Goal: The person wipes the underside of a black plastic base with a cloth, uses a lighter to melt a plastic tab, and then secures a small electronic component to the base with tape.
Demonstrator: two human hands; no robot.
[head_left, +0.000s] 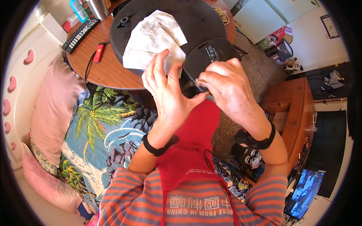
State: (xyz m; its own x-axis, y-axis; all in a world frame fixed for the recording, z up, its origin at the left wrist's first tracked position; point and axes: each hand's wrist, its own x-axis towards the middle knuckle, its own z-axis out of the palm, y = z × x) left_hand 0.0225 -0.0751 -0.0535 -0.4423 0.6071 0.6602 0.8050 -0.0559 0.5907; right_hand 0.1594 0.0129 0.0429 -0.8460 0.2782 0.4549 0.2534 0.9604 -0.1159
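A large round black appliance part (205, 17) lies on the wooden table, with a flat black section (203, 60) bearing pale printing on its near right side. A crumpled white paper towel (154, 35) rests on top of it. My left hand (166, 81) is spread at the near edge, its fingers in front of the towel and its thumb stretched toward my right fingertips. My right hand (228, 83) is closed in a pinch at the near edge of the flat section. Whatever its fingers hold is too small and too covered to name.
On the table's left lie a black remote control (80, 35) and a red lighter-like object (99, 52) beside a dark cable. A steel flask (98, 9) and a blue bottle (79, 10) stand behind. Left is a bed with a palm-patterned cover (94, 120); right, a wooden cabinet (290, 109).
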